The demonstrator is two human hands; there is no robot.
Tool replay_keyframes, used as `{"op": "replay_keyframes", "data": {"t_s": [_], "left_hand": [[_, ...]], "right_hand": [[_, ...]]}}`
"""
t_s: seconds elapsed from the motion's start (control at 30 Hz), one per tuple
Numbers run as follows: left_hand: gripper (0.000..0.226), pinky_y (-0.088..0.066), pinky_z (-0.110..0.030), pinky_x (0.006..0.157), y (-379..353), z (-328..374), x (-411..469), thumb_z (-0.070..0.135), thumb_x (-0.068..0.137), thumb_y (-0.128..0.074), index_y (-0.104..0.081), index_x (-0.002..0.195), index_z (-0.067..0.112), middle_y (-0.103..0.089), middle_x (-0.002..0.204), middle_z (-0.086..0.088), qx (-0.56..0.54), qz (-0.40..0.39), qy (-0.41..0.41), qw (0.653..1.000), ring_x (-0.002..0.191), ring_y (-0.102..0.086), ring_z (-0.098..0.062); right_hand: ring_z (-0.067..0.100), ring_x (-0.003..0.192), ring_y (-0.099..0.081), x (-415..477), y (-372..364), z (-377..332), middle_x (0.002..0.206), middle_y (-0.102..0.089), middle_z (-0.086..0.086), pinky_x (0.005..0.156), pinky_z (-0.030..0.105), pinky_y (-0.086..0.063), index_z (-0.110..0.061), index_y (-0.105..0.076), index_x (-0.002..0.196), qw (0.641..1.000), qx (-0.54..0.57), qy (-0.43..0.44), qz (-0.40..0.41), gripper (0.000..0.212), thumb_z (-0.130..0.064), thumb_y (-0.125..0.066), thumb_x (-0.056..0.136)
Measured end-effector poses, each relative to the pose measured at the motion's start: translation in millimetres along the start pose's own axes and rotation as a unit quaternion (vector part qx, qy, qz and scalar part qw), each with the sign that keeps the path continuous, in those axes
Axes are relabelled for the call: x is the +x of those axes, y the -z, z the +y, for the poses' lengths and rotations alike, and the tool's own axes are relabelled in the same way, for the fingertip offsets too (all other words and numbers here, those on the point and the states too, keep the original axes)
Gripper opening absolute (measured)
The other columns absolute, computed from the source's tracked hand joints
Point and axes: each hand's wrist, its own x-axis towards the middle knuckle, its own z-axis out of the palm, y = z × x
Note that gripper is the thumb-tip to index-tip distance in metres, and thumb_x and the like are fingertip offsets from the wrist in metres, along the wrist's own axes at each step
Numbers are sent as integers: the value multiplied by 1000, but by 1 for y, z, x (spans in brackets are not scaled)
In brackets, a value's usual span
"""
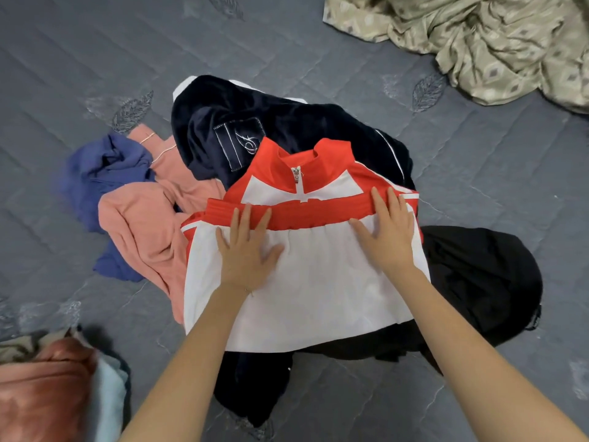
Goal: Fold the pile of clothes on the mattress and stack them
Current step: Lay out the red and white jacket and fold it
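A red and white zip jacket (318,298) lies folded over on itself on top of the pile, its red hem band doubled up toward the collar. My left hand (245,250) rests flat on its white panel with fingers spread. My right hand (385,231) lies flat beside it, fingertips on the red band. Under the jacket are a dark navy velvet garment (229,122), a black garment (478,272), a salmon pink garment (143,224) and a blue one (102,167), all crumpled on the grey quilted mattress (95,59).
A stack of clothes (54,387) with a rust-coloured piece on top and a pale blue layer sits at the lower left. A crumpled beige patterned sheet (484,39) fills the upper right corner.
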Motion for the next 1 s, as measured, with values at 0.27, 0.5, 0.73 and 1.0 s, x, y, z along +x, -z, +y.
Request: {"op": "replay_keyframes", "data": {"t_s": [0.27, 0.5, 0.73, 1.0], "left_hand": [[98, 7, -57, 113, 0, -14, 23, 75, 76, -33, -5, 153, 21, 0, 160, -10, -64, 63, 174, 981, 148, 5, -26], [94, -9, -51, 113, 4, -18, 35, 69, 77, -57, -19, 151, 25, -21, 156, -10, -159, 70, 158, 972, 142, -20, -27], [27, -36, -24, 72, 24, -46, 43, 16, 93, -57, -64, 110, -4, -62, 90, -10, -240, 186, 267, 915, 80, -51, -17], [15, -36, -10, 69, 58, -37, 83, 13, 90, -58, -55, 78, 20, -47, 73, 12, -362, 346, 229, 835, 66, -43, 8]], "right_hand": [[15, 112, -49, 31, 6, 25, 120, -57, 5, 98, 27, -40, -11, -56, 127, 977, 169, -124, 30, 51, -42, -65, 87], [13, 91, -58, 49, 16, 19, 98, -63, 1, 83, 26, -46, -15, -62, 94, 947, 260, -169, 81, 11, -16, -68, 86], [-3, 69, -53, 55, 22, 13, 80, -59, -12, 68, 10, -42, -25, -56, 85, 935, 309, -154, 81, 14, -16, -66, 88], [2, 85, -55, 86, 28, -12, 93, -59, -6, 80, 15, -46, -28, -54, 87, 888, 402, -139, 177, 18, -13, -63, 90]]}}
